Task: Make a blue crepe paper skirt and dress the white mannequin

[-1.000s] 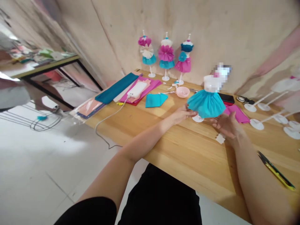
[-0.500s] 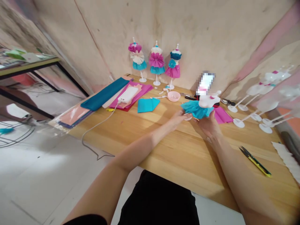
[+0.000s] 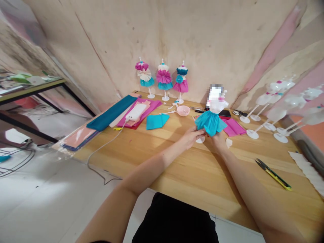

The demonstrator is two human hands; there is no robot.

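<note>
A small white dress form [image 3: 219,106] with a gathered blue crepe-paper skirt [image 3: 211,123] is in both hands, tilted a little to the right. My left hand [image 3: 192,137] is closed at the skirt's left hem, just above the round white base [image 3: 200,139]. From below, my right hand [image 3: 219,141] grips the form under the skirt; the paper hides its fingers. Behind the form, a phone [image 3: 215,92] stands with its screen blurred out. A folded magenta paper piece [image 3: 234,127] lies to the right of the skirt, with a small pale scrap [image 3: 228,143] nearer me.
Three dressed forms, among them a middle one [image 3: 164,77], stand along the wall. A pink bowl [image 3: 183,110], blue paper [image 3: 157,121], stacked sheets [image 3: 113,113] and a cabled white power bank [image 3: 136,112] lie left. Yellow thread snips [image 3: 274,174] and several bare forms [image 3: 291,104] are right.
The dress form has turned more upright, and its skirt now hangs down toward me. My right hand has moved left beneath the skirt. The camera view has shifted slightly.
</note>
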